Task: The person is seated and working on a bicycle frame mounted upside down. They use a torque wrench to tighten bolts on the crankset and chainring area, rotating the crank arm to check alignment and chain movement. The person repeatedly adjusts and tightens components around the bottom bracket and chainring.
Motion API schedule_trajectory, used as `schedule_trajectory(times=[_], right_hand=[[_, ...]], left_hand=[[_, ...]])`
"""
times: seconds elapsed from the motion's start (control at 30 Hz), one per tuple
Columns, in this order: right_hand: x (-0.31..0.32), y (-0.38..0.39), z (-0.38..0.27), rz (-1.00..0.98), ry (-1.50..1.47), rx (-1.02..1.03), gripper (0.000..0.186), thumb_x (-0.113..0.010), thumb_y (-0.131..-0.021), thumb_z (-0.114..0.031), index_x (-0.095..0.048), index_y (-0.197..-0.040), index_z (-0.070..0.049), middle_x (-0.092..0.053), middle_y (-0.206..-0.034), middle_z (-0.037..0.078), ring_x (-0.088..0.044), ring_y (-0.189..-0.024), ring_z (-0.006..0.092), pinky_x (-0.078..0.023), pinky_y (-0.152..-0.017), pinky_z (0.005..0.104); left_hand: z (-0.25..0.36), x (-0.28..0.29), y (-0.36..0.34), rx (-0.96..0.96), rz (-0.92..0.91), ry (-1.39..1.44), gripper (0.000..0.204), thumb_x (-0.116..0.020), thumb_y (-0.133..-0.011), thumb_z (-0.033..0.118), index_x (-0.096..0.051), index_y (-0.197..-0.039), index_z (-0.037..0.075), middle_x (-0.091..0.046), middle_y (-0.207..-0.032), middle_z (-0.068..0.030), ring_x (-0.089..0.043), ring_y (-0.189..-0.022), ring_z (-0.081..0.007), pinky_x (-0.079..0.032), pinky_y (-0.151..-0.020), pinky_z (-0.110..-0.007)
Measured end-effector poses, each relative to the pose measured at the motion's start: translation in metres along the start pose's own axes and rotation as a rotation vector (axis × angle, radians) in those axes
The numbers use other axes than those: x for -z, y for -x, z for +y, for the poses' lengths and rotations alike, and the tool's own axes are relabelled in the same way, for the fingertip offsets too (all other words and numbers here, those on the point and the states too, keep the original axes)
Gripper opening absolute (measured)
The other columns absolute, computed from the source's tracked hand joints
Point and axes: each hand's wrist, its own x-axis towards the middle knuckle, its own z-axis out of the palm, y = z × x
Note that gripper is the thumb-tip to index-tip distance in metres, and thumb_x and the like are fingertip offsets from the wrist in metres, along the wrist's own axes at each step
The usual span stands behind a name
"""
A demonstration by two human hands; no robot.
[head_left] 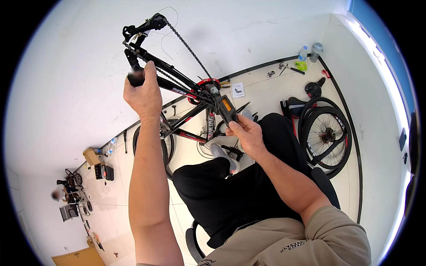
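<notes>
Far left bkgd: cardboard box (91, 156) on the floor (262, 91) by the wall, w/ a black case (106, 173) just beside it; lower left, a blurred person sits among bike parts, too small to tell more. Left hand (144, 95) is raised, fist wrapped tight round the rear end of a black-and-red bike frame (177, 91), which is held up off the floor and tilted, rear end highest. Above the hand sits the derailleur (142, 31), w/ the chain (188, 48) running slack from it down to the red chainring (207, 83) at frame centre. A front wheel (164, 146) shows behind the left forearm, still on the frame, low near the floor. Right hand (246, 135) is closed on the black pedal (226, 111), which has an orange reflector; fingers curl under it, thumb on top, just right of the chainring. Person sits on a chair, black trousers, grey shoe (219, 153) propped under the frame. On the floor behind: a white paper sheet (238, 89). Further right, a loose wheel (326, 133) lies flat w/ a black saddle (296, 103) touching its left rim. Far right corner: two bottles (308, 55) stand by the wall, small tools (288, 67) near them.
</notes>
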Motion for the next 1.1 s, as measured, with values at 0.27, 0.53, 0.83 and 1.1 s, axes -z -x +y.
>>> schedule_trajectory(times=[0.27, 0.53, 0.83, 1.1], right_hand=[[0.009, -0.006, 0.014, 0.015, -0.055, 0.014, 0.032, -0.051, -0.105, -0.023, -0.061, -0.119, 0.004, -0.068, -0.105, 0.011, -0.069, -0.091, 0.0201, -0.058, -0.086, 0.0360], [0.011, -0.008, 0.014, -0.027, -0.091, 0.031, 0.033, -0.046, -0.107, -0.022, -0.058, -0.123, 0.004, -0.067, -0.113, 0.014, -0.069, -0.095, 0.0226, -0.058, -0.089, 0.0374], [0.009, -0.006, 0.003, -0.026, -0.152, 0.028, 0.037, -0.044, -0.107, -0.020, -0.046, -0.138, -0.001, -0.065, -0.116, 0.015, -0.069, -0.095, 0.0246, -0.057, -0.090, 0.0402], [0.016, -0.009, -0.006, -0.128, -0.633, -0.195, 0.031, -0.042, -0.106, -0.019, -0.051, -0.130, 0.000, -0.064, -0.117, 0.018, -0.065, -0.105, 0.0318, -0.051, -0.099, 0.0496]], left_hand=[[-0.001, -0.001, 0.000, 0.004, -0.002, 0.001, 0.042, -0.080, -0.079, 0.034, -0.057, -0.071, 0.001, -0.057, -0.065, -0.0031, -0.050, -0.064, -0.0128, -0.045, -0.065, -0.027], [-0.002, -0.001, -0.002, 0.001, -0.007, 0.000, 0.042, -0.080, -0.079, 0.034, -0.057, -0.071, 0.001, -0.058, -0.065, -0.0035, -0.051, -0.065, -0.0129, -0.045, -0.065, -0.027], [0.000, -0.001, -0.001, -0.001, -0.005, -0.015, 0.042, -0.079, -0.079, 0.035, -0.057, -0.071, 0.001, -0.058, -0.065, -0.0036, -0.051, -0.064, -0.0131, -0.045, -0.065, -0.027], [-0.002, -0.001, -0.001, -0.012, -0.001, 0.004, 0.042, -0.080, -0.079, 0.035, -0.057, -0.071, 0.000, -0.057, -0.065, -0.0031, -0.050, -0.064, -0.0128, -0.044, -0.064, -0.027]])
